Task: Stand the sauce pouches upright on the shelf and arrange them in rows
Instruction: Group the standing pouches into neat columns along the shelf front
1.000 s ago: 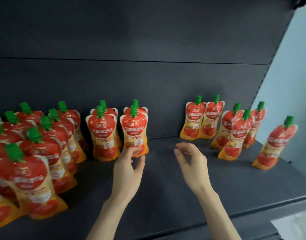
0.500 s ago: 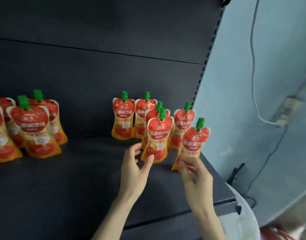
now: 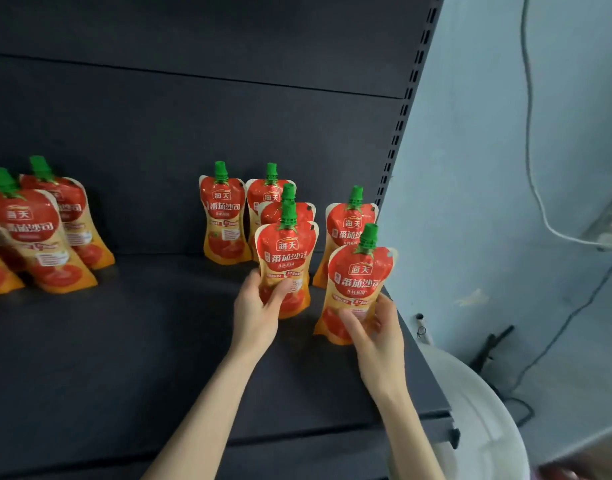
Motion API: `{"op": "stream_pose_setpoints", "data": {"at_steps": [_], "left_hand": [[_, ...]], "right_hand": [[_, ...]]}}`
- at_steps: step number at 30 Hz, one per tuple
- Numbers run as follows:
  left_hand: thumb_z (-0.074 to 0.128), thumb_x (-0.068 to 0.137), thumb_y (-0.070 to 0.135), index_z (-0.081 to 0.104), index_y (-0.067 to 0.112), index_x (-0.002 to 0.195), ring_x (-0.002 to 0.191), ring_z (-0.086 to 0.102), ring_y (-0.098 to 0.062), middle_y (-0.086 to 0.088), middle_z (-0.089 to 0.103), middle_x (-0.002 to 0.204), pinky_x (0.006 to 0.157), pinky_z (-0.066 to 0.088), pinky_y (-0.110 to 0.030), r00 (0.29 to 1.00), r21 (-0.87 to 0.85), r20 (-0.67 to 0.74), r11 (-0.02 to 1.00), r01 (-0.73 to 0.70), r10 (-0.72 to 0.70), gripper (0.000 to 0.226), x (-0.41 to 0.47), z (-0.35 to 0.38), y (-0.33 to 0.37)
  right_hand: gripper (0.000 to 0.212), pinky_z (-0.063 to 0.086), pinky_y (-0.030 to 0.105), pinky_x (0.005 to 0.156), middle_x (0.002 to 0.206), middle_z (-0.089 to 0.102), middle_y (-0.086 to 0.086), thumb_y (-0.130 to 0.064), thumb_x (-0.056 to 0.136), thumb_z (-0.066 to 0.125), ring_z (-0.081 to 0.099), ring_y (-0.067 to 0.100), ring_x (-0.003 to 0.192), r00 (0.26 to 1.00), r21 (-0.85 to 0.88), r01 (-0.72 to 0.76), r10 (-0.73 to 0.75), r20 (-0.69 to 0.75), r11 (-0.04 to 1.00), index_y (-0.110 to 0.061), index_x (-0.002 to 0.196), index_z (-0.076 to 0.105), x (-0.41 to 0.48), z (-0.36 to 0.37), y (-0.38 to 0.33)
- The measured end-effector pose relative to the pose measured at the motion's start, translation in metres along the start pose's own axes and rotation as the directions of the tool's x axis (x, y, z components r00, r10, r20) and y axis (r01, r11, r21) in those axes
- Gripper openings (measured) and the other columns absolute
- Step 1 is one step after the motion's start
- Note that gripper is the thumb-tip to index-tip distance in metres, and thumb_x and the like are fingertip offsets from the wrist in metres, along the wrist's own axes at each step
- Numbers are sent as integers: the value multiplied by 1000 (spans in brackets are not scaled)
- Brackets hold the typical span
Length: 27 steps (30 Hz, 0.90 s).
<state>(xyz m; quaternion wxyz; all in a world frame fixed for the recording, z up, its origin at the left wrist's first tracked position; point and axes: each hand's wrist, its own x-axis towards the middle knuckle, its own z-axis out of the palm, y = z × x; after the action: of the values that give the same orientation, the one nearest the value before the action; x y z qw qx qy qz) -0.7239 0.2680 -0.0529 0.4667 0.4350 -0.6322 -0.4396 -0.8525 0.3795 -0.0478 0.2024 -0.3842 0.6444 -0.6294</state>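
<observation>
Red-and-orange sauce pouches with green caps stand on the dark shelf point(image 3: 124, 341). My left hand point(image 3: 254, 313) grips the lower part of a front pouch point(image 3: 286, 258). At the shelf's right end my right hand point(image 3: 375, 332) holds the nearest pouch point(image 3: 358, 282) by its base. Both held pouches are upright. Behind them stand several more: a left rear pouch point(image 3: 223, 216), one rear pouch point(image 3: 268, 195) partly hidden, and a right rear pouch point(image 3: 349, 230). A separate group of pouches point(image 3: 38, 230) stands at the far left.
The shelf's slotted upright point(image 3: 406, 98) runs along the right end, with a pale blue wall point(image 3: 505, 168) and a white cable point(image 3: 536, 174) beyond. A white round container point(image 3: 477, 417) sits below the shelf's right corner. Bare shelf lies between the two pouch groups.
The view swung right toward the shelf's end. Both hands, open over the shelf a second ago, reached to the right-hand pouches and each closed on one.
</observation>
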Motion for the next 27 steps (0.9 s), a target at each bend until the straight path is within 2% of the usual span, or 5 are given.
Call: {"op": "stream_pose_setpoints", "data": {"at_steps": [5,9,13,21,27], "left_hand": [[58,86,34,55,25,111,100,61,-3,10,65,107,81,51,-17,1000,-57,31,998,-2,3,26,-18,-21,4],[56,83,40,54,35,106,98,62,1,14,66,104,79,54,-22,1000,-115,21,993,0,3,24,-38,-54,11],[56,79,41,55,32,101,92,65,0,12,67,99,69,54,-17,999,-136,-51,991,1,-8,24,-56,-97,15],[57,78,40,59,20,95,85,67,-4,5,69,91,64,54,-16,983,-85,-182,996,-24,8,26,-70,-214,-1],[58,78,39,58,24,98,88,67,-3,6,69,94,65,52,-15,994,-92,-112,996,-12,2,25,-68,-325,-27]], "right_hand": [[16,51,13,65,88,69,-8,-16,84,66,66,1,80,997,71,-4,-1,79,997,-17,98,57,3,5,-3],[14,53,19,65,88,70,-4,-18,85,65,68,7,82,982,120,-18,-5,190,993,-14,95,56,-9,26,-11],[11,57,33,72,89,70,-2,-21,85,64,68,17,84,966,160,-13,-29,257,987,-17,93,58,-26,57,-23],[15,56,25,68,89,71,-6,-23,82,63,68,10,82,934,194,14,-82,349,981,-16,95,59,-72,155,-52],[11,58,30,70,89,70,-9,-22,86,63,68,10,83,946,175,-7,-50,321,985,-18,95,57,-126,258,-68]]}}
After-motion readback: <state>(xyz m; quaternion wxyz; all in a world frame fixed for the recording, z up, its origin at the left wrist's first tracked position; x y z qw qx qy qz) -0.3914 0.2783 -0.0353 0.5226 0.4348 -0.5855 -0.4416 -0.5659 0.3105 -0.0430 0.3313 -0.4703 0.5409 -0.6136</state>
